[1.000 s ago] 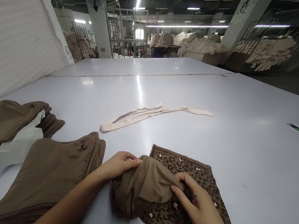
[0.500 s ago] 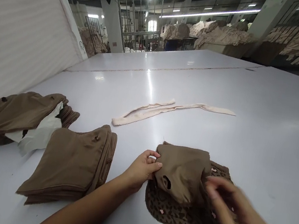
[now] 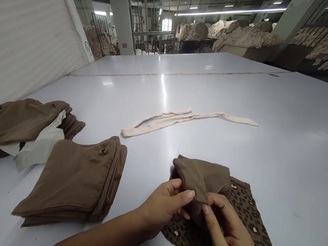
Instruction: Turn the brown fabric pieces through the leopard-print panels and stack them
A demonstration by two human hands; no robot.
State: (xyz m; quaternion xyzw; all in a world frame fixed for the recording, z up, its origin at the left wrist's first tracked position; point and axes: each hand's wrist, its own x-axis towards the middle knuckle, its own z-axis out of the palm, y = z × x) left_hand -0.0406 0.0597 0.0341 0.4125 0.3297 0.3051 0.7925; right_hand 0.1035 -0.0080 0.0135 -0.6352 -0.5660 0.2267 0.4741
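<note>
My left hand [image 3: 164, 205] and my right hand [image 3: 226, 239] both pinch the near edge of a plain brown fabric piece [image 3: 205, 178] and fold it. That piece lies on a leopard-print fabric piece [image 3: 248, 222] with small pink marks, spread on the white table [image 3: 289, 129] in front of me. The fingers of both hands are closed on the brown cloth, thumbs on top. Part of the leopard piece is hidden under my hands.
A stack of brown fabric pieces [image 3: 78, 176] lies to the left. Further left lies a looser brown pile with white paper [image 3: 18, 130]. A pale pink fabric strip [image 3: 179, 119] lies in the middle of the table. Heaps of cloth [image 3: 244, 36] fill the background.
My right hand came back from the right and took hold of the brown piece beside my left hand. The brown piece's near edge is now folded up and gathered between both hands.
</note>
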